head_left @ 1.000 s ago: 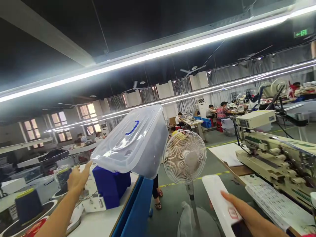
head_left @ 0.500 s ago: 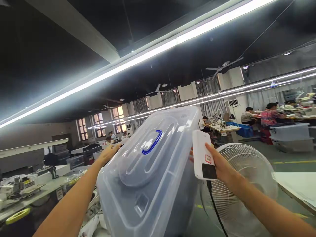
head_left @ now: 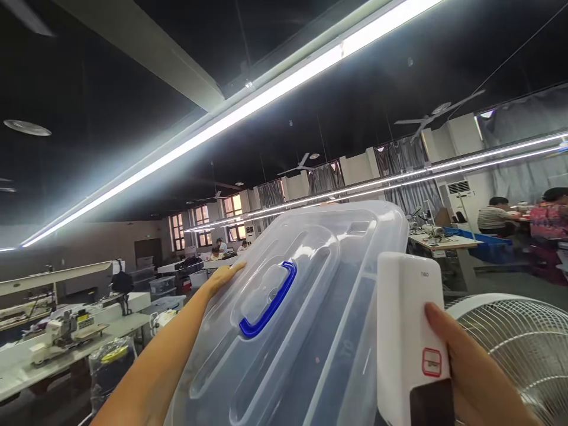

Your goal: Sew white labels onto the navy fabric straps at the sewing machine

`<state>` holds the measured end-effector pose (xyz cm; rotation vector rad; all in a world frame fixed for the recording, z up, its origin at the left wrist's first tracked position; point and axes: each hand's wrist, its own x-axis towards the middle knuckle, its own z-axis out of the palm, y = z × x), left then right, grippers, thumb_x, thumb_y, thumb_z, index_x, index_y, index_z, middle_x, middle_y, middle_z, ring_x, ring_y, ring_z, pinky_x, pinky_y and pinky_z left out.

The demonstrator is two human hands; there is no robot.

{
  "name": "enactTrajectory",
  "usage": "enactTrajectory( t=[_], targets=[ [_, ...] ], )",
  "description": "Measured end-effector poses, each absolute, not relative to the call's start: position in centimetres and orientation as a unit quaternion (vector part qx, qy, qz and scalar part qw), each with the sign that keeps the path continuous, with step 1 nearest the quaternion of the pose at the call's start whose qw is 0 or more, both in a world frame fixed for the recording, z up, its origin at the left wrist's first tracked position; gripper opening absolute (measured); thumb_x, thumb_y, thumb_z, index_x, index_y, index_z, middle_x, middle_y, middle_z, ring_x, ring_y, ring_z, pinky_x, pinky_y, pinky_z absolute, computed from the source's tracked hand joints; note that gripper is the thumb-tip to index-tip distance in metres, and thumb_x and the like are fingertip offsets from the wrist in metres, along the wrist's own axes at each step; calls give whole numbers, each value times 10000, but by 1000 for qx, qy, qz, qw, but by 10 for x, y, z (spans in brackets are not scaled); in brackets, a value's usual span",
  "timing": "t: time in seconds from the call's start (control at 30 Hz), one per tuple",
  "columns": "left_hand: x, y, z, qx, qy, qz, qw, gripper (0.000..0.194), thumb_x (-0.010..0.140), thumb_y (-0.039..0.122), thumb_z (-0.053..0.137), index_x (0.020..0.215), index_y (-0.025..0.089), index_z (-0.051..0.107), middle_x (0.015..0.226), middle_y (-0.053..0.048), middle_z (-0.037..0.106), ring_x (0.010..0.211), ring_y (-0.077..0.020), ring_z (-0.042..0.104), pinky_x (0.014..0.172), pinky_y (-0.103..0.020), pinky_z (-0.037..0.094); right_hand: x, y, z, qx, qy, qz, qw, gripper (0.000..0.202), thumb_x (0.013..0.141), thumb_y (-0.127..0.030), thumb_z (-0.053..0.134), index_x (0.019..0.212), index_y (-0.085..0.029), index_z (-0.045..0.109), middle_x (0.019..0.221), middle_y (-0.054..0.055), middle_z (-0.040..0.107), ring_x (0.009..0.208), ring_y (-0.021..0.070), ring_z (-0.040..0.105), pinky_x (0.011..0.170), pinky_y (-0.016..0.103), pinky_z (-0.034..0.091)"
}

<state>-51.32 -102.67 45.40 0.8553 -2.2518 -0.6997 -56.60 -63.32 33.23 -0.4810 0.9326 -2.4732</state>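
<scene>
A translucent plastic storage box (head_left: 339, 337) fills the middle of the view, tilted, its lid (head_left: 310, 228) facing the camera and its bottom corners out of frame. A curved blue handle (head_left: 278, 305) sits in the lid's raised central panel. What bears the box from below is hidden.

The left hand (head_left: 224, 277) lies against the lid's left edge, thumb side showing; how far its other fingers curl under the rim cannot be told. The right hand (head_left: 477, 373) grasps a white handheld device (head_left: 408, 313), thumb on its face and other fingers hidden behind it. The device, which bears a red-bordered sticker (head_left: 432, 362) and a dark panel, overlaps the lid's right edge; whether the two touch is unclear. Just beside the right hand is the wire guard of a white fan (head_left: 510, 343).

Off to the left, a sewing machine (head_left: 53, 340) stands on a long worktable (head_left: 126, 324). Beyond the box's upper right corner, a blue bin (head_left: 481, 249) is beside another worktable (head_left: 444, 241), and a person in a striped top (head_left: 496, 218) sits nearby.
</scene>
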Motion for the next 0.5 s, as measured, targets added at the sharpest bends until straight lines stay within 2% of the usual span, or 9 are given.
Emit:
enactTrajectory(
  t=[0.23,0.33,0.43,0.5],
  targets=[
    [-465,-995,472,386,-830,-220,337,528,575,634,544,633,113,609,948,-205,625,892,-333,574,757,-380,425,-558,-615,357,-174,283,-914,232,545,378,-420,784,851,-227,596,709,11,676,665,277,641,565,365,568],
    [-447,-982,482,413,-824,-201,333,542,592,633,532,623,97,613,901,-208,633,846,-333,586,705,-369,433,-559,-609,367,-185,272,-917,228,537,400,-457,767,850,-215,603,720,21,675,668,272,641,567,361,569],
    [-437,-973,488,445,-814,-187,324,551,603,636,516,608,94,611,880,-207,637,805,-325,596,656,-357,442,-566,-607,369,-215,277,-910,223,463,475,-499,732,822,-216,614,607,-11,648,542,218,627,522,317,565],
    [-432,-969,490,466,-805,-175,323,548,591,641,524,611,101,613,894,-198,637,817,-324,594,654,-353,444,-573,-606,368,-215,269,-917,202,386,476,-468,750,755,-237,615,440,-66,557,385,154,557,451,260,546]
  ],
)
